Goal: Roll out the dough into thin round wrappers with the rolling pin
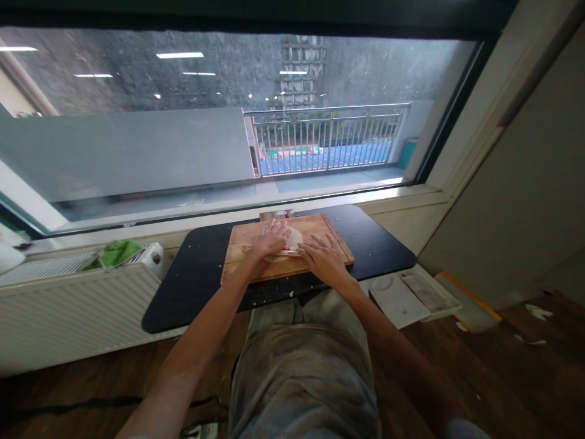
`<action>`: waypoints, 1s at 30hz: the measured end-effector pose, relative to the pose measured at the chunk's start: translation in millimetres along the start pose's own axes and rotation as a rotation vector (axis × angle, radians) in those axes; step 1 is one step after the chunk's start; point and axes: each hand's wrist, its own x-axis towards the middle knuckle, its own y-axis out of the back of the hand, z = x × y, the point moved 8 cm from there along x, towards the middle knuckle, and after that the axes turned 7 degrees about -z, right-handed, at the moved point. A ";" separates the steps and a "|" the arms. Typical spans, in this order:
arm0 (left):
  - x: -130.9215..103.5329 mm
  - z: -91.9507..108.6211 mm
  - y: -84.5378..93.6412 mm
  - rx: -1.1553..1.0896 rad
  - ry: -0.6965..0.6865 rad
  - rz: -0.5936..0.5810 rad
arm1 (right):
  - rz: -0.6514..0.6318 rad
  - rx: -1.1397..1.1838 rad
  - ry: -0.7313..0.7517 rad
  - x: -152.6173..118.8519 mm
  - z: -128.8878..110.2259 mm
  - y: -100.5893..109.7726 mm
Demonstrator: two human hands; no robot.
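A flat piece of pale dough [295, 235] lies on a wooden cutting board [237, 235]. Across its near side runs a thin rod with red and white markings [292, 252], which looks like a small rolling pin, mostly covered by my hands. My left hand [271, 239] rests flat over the left part of the rod, fingers stretched forward and apart. On the right end lies my right hand [323, 255], palm down, its fingers spread toward the dough. Neither hand is wrapped around the rod.
The board sits on a black table [196, 268] with small crumbs on it. Behind the board stands a small printed box [276, 214] by the window. A radiator [82, 299] with a green cloth [119, 252] is at left. White trays [397, 299] lie low at right.
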 end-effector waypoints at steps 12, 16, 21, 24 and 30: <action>-40.4 7.8 -6.5 -0.034 0.031 -0.044 | 0.026 0.422 0.001 6.6 41.4 -2.3; -34.6 5.0 -7.7 -0.029 0.035 -0.060 | 0.047 0.519 -0.002 5.6 41.3 0.5; -11.5 -4.9 -10.4 -0.051 0.059 -0.021 | 0.054 0.497 -0.014 6.9 40.3 0.7; 2.4 -9.0 -11.3 -0.068 0.079 -0.040 | 0.081 0.467 -0.034 8.2 42.3 -1.1; -7.4 -3.8 -6.1 -0.046 0.072 -0.047 | 0.100 0.489 -0.068 8.6 45.3 -3.1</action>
